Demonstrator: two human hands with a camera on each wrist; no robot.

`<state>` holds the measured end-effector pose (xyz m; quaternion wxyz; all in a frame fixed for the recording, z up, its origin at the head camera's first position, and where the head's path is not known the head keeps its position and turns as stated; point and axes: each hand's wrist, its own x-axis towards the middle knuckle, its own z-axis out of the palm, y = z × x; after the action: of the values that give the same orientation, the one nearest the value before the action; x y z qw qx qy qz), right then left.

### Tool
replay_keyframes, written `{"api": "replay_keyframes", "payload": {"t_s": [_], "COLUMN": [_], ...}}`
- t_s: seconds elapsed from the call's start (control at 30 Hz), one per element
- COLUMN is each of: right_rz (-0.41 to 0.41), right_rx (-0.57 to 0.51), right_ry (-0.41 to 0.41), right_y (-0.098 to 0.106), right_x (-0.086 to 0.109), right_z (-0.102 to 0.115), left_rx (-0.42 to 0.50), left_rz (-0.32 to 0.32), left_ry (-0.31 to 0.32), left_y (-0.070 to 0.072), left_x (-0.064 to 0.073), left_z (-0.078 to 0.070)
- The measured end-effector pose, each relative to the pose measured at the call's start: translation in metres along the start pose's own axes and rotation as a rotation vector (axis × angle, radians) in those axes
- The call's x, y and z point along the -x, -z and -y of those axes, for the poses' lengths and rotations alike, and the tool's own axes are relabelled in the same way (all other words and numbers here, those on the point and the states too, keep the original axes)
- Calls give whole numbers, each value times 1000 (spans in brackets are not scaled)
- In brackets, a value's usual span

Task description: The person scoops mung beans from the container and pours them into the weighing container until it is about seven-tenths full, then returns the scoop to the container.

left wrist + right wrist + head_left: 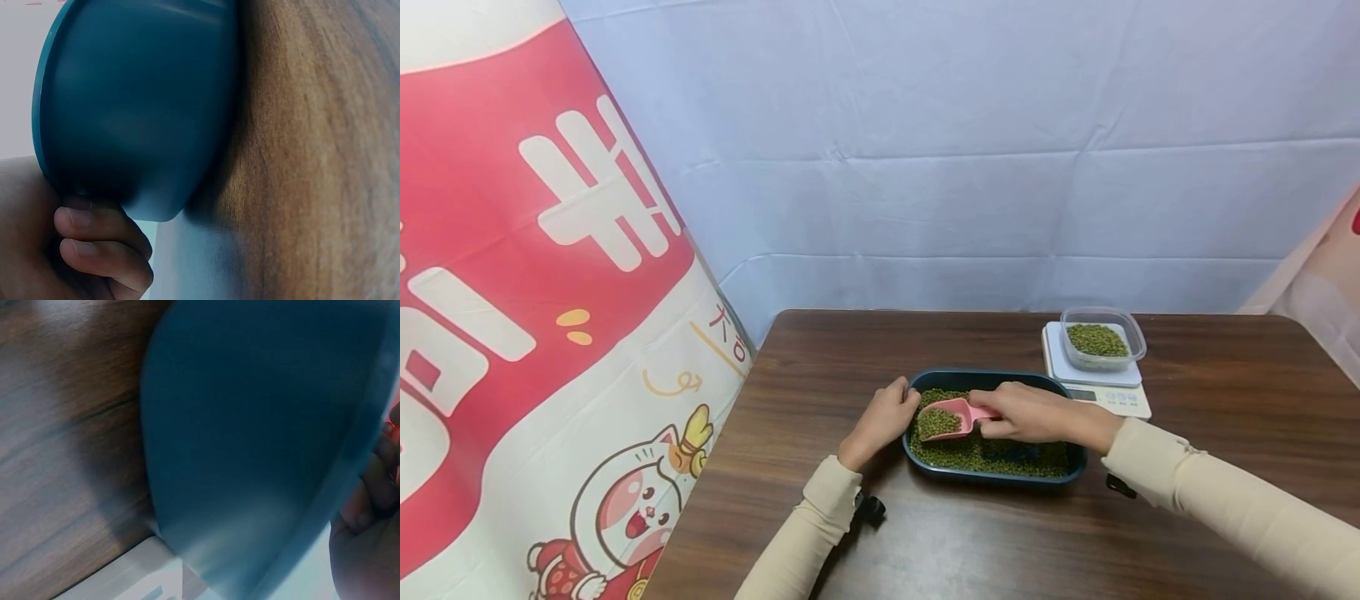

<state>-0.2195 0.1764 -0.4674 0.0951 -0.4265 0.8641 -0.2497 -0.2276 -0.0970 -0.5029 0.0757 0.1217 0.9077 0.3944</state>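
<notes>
A dark teal oval tub (996,477) holds a layer of small green beans (1030,460), likely mung beans by their look. My right hand (1026,412) grips the handle of a pink scoop (964,408), which carries a heap of the beans over the tub's left half. At the tub's left end my left hand (887,414) pinches the rim; in the left wrist view its curled fingers (103,240) sit against the tub's outer wall (137,106). The right wrist view shows mostly the tub's other end (250,437), with the right hand partly cut off at the edge.
Behind the tub to the right, a white kitchen scale (1120,398) bears a clear plastic container (1105,363) with more green beans. All stand on a dark wooden table (842,350). A pale cloth (925,167) hangs behind, and a printed red and white banner (550,292) at left.
</notes>
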Motion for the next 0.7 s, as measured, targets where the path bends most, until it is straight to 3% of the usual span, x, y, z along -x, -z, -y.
{"api": "replay_keyframes", "payload": {"t_s": [0.7], "right_rz": [-94], "right_rx": [18], "right_ry": [-50], "right_y": [7], "right_x": [16], "right_z": [0], "left_rx": [-7], "left_rz": [3], "left_ry": [11], "left_y": [-2], "left_x": [-1], "left_z": [1]}}
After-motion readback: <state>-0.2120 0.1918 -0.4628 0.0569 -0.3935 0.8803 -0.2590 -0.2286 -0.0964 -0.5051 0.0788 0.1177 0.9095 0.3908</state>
